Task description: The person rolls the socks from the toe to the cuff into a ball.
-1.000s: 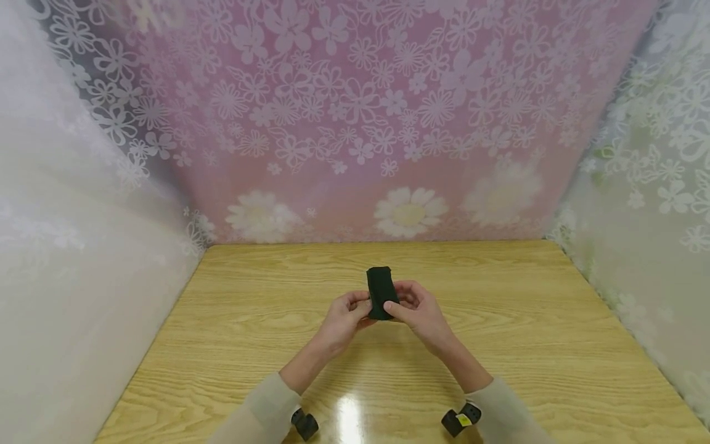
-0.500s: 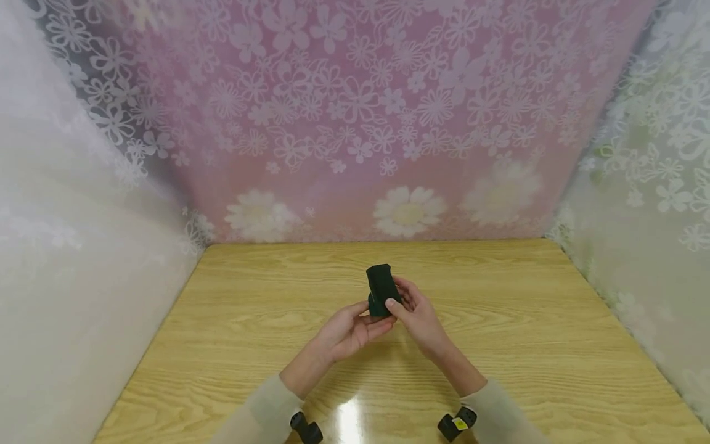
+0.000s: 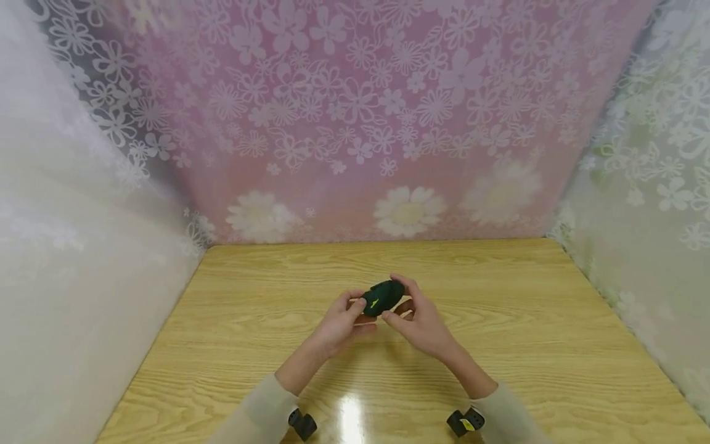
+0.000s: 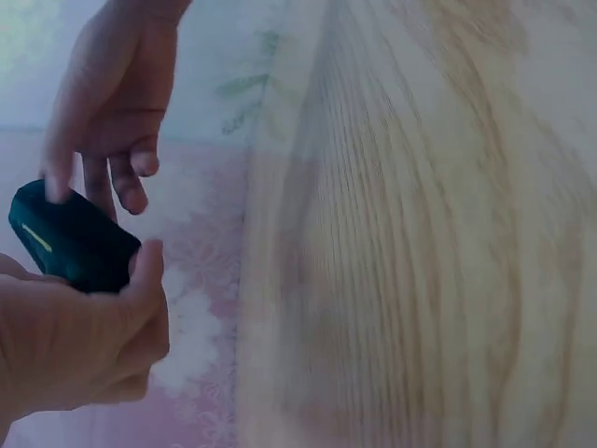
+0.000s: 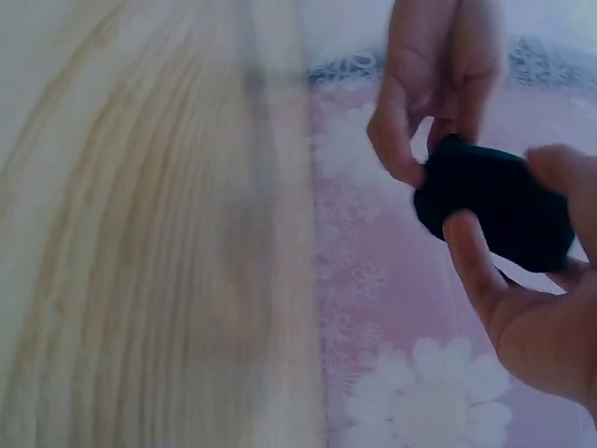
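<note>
A small dark green bundle (image 3: 390,297), seemingly folded fabric with a yellow mark on its face, is held up over the table between both hands. My left hand (image 3: 338,324) pinches its left end, thumb on top. The thumb and fingers of my right hand (image 3: 424,324) hold it about its right end. In the left wrist view the bundle (image 4: 79,241) shows its yellow streak above the left hand (image 4: 84,336). From the right wrist, the bundle (image 5: 494,205) looks nearly black beside the right hand (image 5: 550,327). Its underside is hidden in the head view.
The wood-grain table (image 3: 249,370) spreads beneath the hands. A pink floral backdrop (image 3: 344,123) stands along its far edge, with pale side panels (image 3: 83,259) at left and right. Black devices (image 3: 302,424) are strapped at both wrists.
The bundle has turned from nearly upright to slanted, and its yellow mark now shows. My left hand went from supporting it below to pinching its left end; the right hand shifted its grip.
</note>
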A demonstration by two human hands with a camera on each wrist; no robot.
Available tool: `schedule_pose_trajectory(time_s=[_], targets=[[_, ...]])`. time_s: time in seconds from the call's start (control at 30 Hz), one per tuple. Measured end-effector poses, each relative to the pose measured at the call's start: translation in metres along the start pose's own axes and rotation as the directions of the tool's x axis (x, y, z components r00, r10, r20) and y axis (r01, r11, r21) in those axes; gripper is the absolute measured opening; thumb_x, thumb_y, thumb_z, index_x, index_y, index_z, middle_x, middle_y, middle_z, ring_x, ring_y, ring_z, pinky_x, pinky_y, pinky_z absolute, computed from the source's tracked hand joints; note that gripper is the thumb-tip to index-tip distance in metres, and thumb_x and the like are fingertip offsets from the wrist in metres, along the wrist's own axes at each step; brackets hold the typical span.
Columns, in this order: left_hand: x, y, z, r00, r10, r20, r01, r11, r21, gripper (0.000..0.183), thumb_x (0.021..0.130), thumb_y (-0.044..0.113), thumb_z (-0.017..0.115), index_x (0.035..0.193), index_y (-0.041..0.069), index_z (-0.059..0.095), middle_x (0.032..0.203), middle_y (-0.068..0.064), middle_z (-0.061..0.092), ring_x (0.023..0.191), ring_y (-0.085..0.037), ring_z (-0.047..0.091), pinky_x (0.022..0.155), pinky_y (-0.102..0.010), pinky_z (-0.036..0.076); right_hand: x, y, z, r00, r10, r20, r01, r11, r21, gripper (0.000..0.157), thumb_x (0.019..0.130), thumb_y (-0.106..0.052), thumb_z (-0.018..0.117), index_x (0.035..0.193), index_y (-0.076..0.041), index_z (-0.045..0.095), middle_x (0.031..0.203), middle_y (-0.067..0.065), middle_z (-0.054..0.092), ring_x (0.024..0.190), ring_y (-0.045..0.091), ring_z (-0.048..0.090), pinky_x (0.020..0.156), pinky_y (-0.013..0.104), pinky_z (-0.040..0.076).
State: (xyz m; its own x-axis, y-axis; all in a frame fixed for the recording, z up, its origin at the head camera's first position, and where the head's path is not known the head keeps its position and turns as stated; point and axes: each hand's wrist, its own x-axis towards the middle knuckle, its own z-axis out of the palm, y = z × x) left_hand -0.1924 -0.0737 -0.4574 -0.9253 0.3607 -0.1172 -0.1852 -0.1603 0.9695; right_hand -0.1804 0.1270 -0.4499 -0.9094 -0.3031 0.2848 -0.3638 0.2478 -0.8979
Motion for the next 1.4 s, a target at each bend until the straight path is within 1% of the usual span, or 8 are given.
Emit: schedule_pose_trajectory(time_s=[0.2, 0.43, 0.53, 0.77, 0.9, 1.03, 1.3, 1.4], targets=[[-0.003, -0.004, 0.001, 0.944, 0.33, -0.022, -0.291, 0.858, 0.423, 0.032, 0.106, 0.016, 0.048, 0.135, 0.002, 0.046, 0.124, -0.02, 0.047, 0.103, -0.027, 0.058, 0.09, -0.045, 0.054, 0.002, -0.005, -0.009, 0.986, 0.156, 0.066, -0.169, 0.929, 0.328, 0.048, 0.106, -0.027, 0.049, 0.146, 0.0, 0.041, 0.134, 0.03, 0.048, 0.095, 0.033, 0.069, 0.08, 0.036, 0.059], [-0.002, 0.0, -0.004, 0.958, 0.264, 0.112, -0.281, 0.944, 0.172, 0.037, 0.105, 0.016, 0.049, 0.141, 0.004, 0.045, 0.136, -0.025, 0.048, 0.115, -0.039, 0.061, 0.095, -0.045, 0.052, 0.001, 0.006, -0.015, 0.973, 0.229, 0.032, -0.218, 0.86, 0.461, 0.043, 0.106, -0.018, 0.048, 0.141, 0.006, 0.044, 0.143, 0.026, 0.041, 0.106, 0.02, 0.065, 0.084, 0.033, 0.057], [-0.002, 0.001, -0.003, 0.953, 0.265, 0.144, -0.287, 0.944, 0.163, 0.039, 0.103, 0.011, 0.053, 0.141, 0.003, 0.046, 0.134, -0.027, 0.049, 0.112, -0.042, 0.063, 0.091, -0.038, 0.055, 0.001, 0.009, -0.015, 0.973, 0.23, 0.03, -0.216, 0.851, 0.478, 0.04, 0.105, -0.014, 0.048, 0.14, 0.007, 0.046, 0.143, 0.025, 0.041, 0.11, 0.018, 0.063, 0.085, 0.033, 0.057], [0.001, -0.003, 0.006, 0.918, 0.396, -0.009, -0.379, 0.885, 0.271, 0.03, 0.099, 0.005, 0.058, 0.128, -0.002, 0.056, 0.116, -0.026, 0.059, 0.091, -0.037, 0.07, 0.077, -0.032, 0.059, 0.002, 0.01, -0.009, 0.986, 0.166, 0.002, -0.15, 0.882, 0.448, 0.041, 0.102, -0.013, 0.057, 0.137, 0.007, 0.05, 0.135, 0.025, 0.048, 0.108, 0.018, 0.064, 0.085, 0.035, 0.057], [0.002, -0.005, 0.01, 0.864, 0.5, -0.059, -0.43, 0.795, 0.427, 0.023, 0.1, 0.002, 0.056, 0.122, -0.005, 0.056, 0.104, -0.025, 0.066, 0.078, -0.034, 0.072, 0.068, -0.027, 0.059, 0.002, 0.004, -0.002, 0.99, 0.13, -0.049, -0.102, 0.918, 0.383, 0.039, 0.097, -0.006, 0.063, 0.133, 0.008, 0.054, 0.131, 0.028, 0.05, 0.099, 0.018, 0.068, 0.081, 0.035, 0.058], [0.003, -0.006, 0.01, 0.773, 0.634, 0.006, -0.47, 0.567, 0.677, 0.018, 0.1, 0.0, 0.056, 0.116, -0.006, 0.054, 0.089, -0.02, 0.07, 0.068, -0.027, 0.072, 0.059, -0.018, 0.055, 0.002, 0.0, 0.007, 0.985, 0.131, -0.112, -0.09, 0.946, 0.313, 0.039, 0.091, 0.0, 0.067, 0.129, 0.004, 0.057, 0.131, 0.025, 0.052, 0.095, 0.02, 0.07, 0.077, 0.031, 0.059], [0.006, -0.008, 0.004, 0.526, 0.774, 0.352, -0.359, -0.174, 0.917, 0.01, 0.094, -0.001, 0.065, 0.093, 0.0, 0.055, 0.067, -0.006, 0.062, 0.048, -0.008, 0.059, 0.047, -0.015, 0.047, 0.003, -0.003, 0.021, 0.967, 0.098, -0.234, -0.045, 0.974, 0.22, 0.033, 0.089, 0.004, 0.069, 0.121, 0.001, 0.062, 0.126, 0.023, 0.057, 0.091, 0.029, 0.071, 0.07, 0.03, 0.059], [0.007, -0.008, 0.003, 0.424, 0.771, 0.476, -0.309, -0.37, 0.876, 0.017, 0.101, 0.006, 0.053, 0.085, 0.003, 0.05, 0.059, -0.001, 0.051, 0.041, -0.006, 0.047, 0.039, -0.016, 0.038, 0.003, -0.002, 0.025, 0.958, 0.118, -0.26, -0.061, 0.974, 0.218, 0.033, 0.088, 0.003, 0.071, 0.119, -0.001, 0.062, 0.123, 0.021, 0.058, 0.086, 0.03, 0.072, 0.068, 0.031, 0.06]])
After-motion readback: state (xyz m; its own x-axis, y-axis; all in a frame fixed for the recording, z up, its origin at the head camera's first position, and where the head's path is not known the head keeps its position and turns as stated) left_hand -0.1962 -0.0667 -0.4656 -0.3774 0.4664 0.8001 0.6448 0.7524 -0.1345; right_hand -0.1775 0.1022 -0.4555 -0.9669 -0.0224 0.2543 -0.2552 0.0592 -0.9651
